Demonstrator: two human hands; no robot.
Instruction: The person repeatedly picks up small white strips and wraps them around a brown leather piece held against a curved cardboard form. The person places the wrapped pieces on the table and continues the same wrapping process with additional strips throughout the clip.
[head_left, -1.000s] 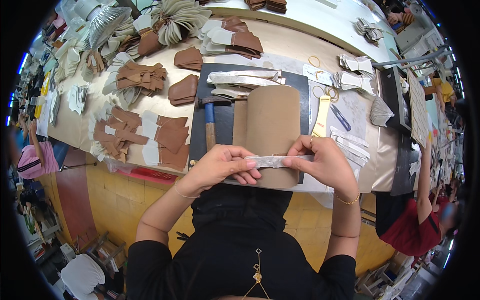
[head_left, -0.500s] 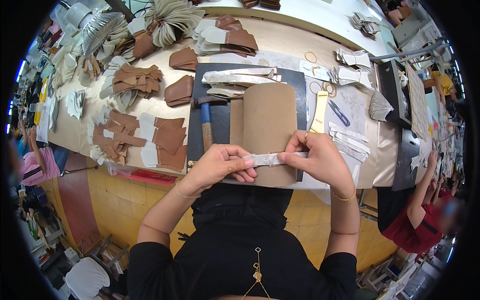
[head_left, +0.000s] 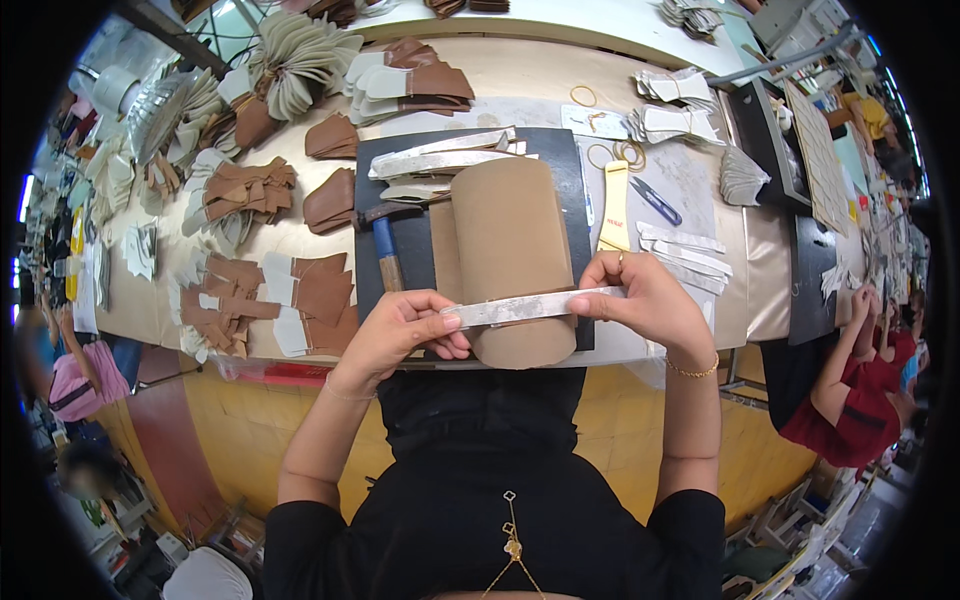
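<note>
Head view: left hand (head_left: 400,330) and right hand (head_left: 640,300) each pinch one end of a pale strip (head_left: 525,308), stretched across the tan cylinder (head_left: 505,260). Hammer (head_left: 385,250) lies at 10 o'clock of the strip, on the dark mat (head_left: 570,170).

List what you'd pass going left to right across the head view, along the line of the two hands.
Stacked brown and white cut pieces → left hand → pale strip held over the tan curved form → right hand → a seated person's red sleeve at the far right.
</note>
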